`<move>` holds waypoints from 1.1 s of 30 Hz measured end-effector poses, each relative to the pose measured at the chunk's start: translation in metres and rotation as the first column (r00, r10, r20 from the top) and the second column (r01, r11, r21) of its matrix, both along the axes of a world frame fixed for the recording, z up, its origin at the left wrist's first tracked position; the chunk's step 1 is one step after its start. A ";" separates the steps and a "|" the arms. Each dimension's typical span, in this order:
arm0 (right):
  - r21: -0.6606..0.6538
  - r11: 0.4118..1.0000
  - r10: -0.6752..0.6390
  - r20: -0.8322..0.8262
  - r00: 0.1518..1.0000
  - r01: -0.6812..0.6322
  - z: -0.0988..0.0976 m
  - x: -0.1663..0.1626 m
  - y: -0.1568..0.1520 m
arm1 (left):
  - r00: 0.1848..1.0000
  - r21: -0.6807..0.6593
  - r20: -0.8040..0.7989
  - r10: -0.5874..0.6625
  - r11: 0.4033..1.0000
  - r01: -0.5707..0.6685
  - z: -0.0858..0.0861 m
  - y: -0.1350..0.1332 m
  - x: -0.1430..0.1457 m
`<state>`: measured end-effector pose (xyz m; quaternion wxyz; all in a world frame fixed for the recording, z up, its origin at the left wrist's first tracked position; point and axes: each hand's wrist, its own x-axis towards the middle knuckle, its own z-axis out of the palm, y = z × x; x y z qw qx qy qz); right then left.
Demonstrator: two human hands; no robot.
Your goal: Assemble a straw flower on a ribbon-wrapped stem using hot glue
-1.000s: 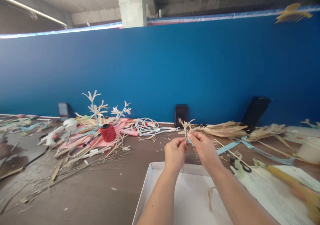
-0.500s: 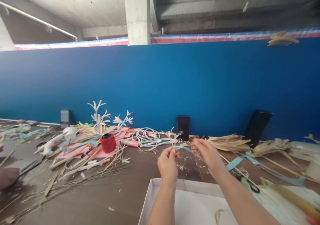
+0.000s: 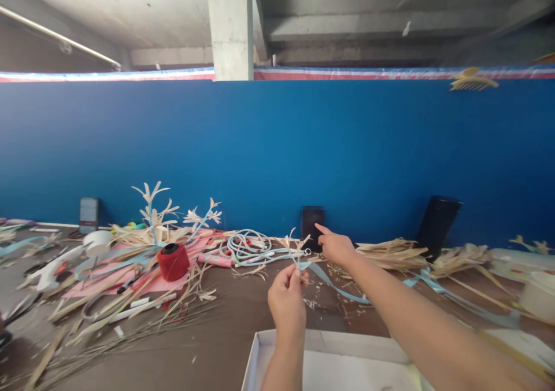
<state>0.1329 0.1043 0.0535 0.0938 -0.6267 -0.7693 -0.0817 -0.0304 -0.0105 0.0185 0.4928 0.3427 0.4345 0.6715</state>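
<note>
My left hand (image 3: 287, 301) is closed in a pinch around the stem of a small straw flower (image 3: 295, 243), which stands upright above the fingers. From that stem a light blue ribbon (image 3: 333, 284) trails to the right and sags toward the table. My right hand (image 3: 337, 246) holds nothing; its index finger is stretched out at the dark phone (image 3: 312, 227) leaning against the blue partition, the other fingers curled. Whether the fingertip touches the screen I cannot tell. Below both arms lies a white shallow box (image 3: 333, 345).
Left of my hands stand a red thread spool (image 3: 173, 262), finished straw flowers (image 3: 151, 211) and a coiled pale cord (image 3: 249, 246). Dried husks (image 3: 390, 255) lie to the right, near another dark upright device (image 3: 437, 226). A white glue gun (image 3: 56, 269) lies far left.
My right hand has let go of the ribbon and moved up and left to the phone. The ribbon now hangs loose. My left hand still pinches the flower stem.
</note>
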 end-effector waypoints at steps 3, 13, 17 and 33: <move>0.016 0.999 -0.037 -0.049 0.998 0.038 0.002 0.006 0.002 | 1.000 0.008 0.004 -0.002 1.000 0.002 0.000 0.000 0.001; 0.172 0.960 -0.117 -0.467 0.877 0.220 0.024 0.011 -0.039 | 1.000 0.027 -0.015 -0.009 1.000 0.010 0.004 -0.003 0.003; 0.048 0.977 -0.039 -0.917 0.397 0.207 0.025 0.003 -0.078 | 0.999 0.039 -0.033 -0.027 0.999 0.028 0.005 -0.005 0.007; -0.141 0.880 -0.034 -0.971 0.237 -0.454 0.021 -0.017 -0.122 | 0.981 0.070 -0.010 -0.195 0.978 0.195 0.011 -0.011 0.012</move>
